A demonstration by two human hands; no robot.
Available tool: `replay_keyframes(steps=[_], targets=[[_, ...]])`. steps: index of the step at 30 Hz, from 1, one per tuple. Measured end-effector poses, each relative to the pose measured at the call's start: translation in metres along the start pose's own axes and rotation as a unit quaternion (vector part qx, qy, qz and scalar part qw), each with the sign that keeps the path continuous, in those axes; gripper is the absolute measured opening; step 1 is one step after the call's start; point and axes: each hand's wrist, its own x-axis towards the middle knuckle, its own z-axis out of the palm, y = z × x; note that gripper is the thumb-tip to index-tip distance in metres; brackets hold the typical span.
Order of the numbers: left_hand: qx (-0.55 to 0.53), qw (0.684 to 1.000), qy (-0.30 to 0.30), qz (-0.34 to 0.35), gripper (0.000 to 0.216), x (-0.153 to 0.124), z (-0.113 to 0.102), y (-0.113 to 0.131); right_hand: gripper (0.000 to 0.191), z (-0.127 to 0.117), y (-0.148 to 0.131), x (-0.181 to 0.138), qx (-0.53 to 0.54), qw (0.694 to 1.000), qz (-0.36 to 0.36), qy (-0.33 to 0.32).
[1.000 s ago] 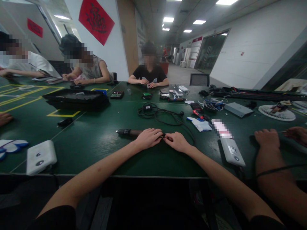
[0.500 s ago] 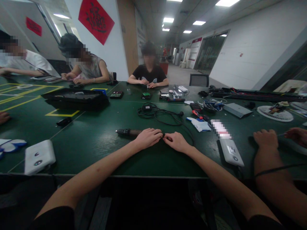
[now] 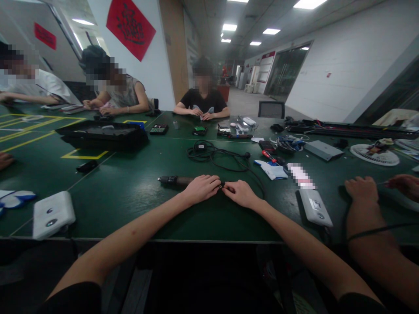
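Note:
My left hand (image 3: 203, 189) is wrapped over the rear of a dark electric screwdriver (image 3: 176, 180), which lies on the green table with its metal tip pointing left. At the tool's rear end, a small bright ring shows between my two hands. My right hand (image 3: 241, 192) is closed in a pinch just to the right of that end. A black power cable (image 3: 216, 158) lies in loose loops beyond my hands and runs down behind my right hand, which seems to grip its end; the fingers mostly hide this.
White devices (image 3: 55, 214) stand left and right (image 3: 314, 207). Beyond my right hand lie a glove (image 3: 274, 171) and a red-handled screwdriver (image 3: 269, 156). A black tray (image 3: 103, 133) sits far left. A co-worker's arm (image 3: 368, 218) rests at right; other people sit across the table.
Both hands stay almost where they were. The small ring at the screwdriver's rear end shows slightly more clearly between my fingers.

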Motion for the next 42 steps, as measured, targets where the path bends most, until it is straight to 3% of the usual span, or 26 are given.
replay_keyframes(steps=[42], targets=[[0.017,0.999,-0.013,0.029,0.026,-0.0016,-0.0051,-0.0006,0.024,0.0017,0.0009,-0.0002,-0.004,1.0,0.002,0.0]])
